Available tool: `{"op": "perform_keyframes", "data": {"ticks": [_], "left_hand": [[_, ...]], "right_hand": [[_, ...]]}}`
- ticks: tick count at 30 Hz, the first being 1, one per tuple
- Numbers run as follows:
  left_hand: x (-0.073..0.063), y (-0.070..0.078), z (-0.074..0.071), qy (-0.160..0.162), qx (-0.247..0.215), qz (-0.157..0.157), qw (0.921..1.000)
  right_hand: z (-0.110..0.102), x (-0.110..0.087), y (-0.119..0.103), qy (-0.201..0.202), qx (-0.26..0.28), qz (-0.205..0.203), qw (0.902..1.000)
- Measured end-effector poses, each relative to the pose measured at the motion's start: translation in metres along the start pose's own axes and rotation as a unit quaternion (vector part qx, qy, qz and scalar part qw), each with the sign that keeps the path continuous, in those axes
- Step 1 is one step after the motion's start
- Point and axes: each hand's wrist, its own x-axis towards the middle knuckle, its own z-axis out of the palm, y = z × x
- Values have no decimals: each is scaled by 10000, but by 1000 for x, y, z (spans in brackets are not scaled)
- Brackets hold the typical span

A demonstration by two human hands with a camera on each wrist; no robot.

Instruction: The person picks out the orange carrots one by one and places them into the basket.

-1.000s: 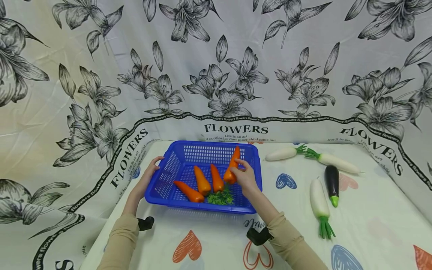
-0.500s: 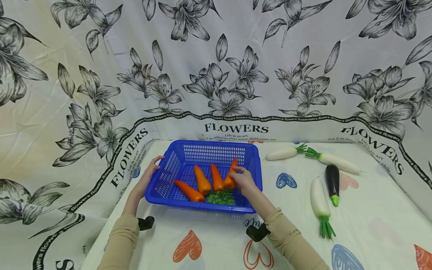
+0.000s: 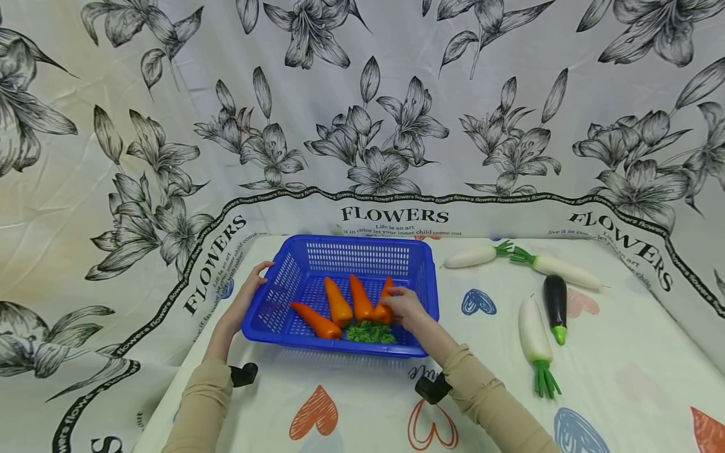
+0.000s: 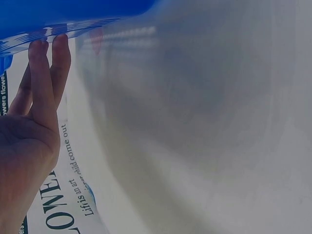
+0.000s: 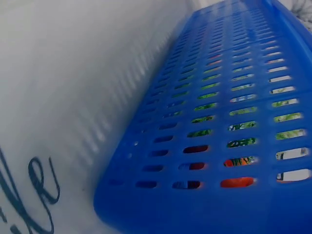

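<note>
In the head view a blue plastic basket holds several orange carrots, among them a middle carrot and a left carrot. Feathery green leaves lie at their thick ends. My right hand reaches into the basket and pinches the rightmost carrot, whose upper end shows above the fingers. My left hand touches the basket's left rim; in the left wrist view its fingers are stretched up against the basket. The right wrist view shows the slotted basket wall, with the right hand out of sight.
Right of the basket lie a white radish, a second radish, a near radish and a dark eggplant. A patterned cloth covers the table; a flowered curtain hangs behind and at the left.
My right hand has moved down and slightly toward me with the carrot, from above the basket's right part to beside the other carrots. The left hand and the basket stay in place.
</note>
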Motion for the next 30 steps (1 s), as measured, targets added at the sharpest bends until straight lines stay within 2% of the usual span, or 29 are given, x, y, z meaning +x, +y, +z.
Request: {"op": "perform_keyframes", "data": {"ticks": [10, 18, 21, 26, 30], "left_hand": [[-1, 0, -1, -38, -14, 17, 10000], [-1, 0, -1, -38, -27, 16, 10000], [-1, 0, -1, -45, -34, 42, 10000], [-1, 1, 0, -39, -28, 63, 10000], [-1, 1, 0, -14, -16, 2, 10000]], "right_hand": [[4, -2, 3, 112, -496, -179, 9985], [5, -2, 5, 205, -1065, -400, 9933], [5, -1, 6, 325, -1469, -558, 9870], [6, 0, 7, 550, -2270, -795, 9691], [7, -1, 8, 576, -2439, -893, 9639]]}}
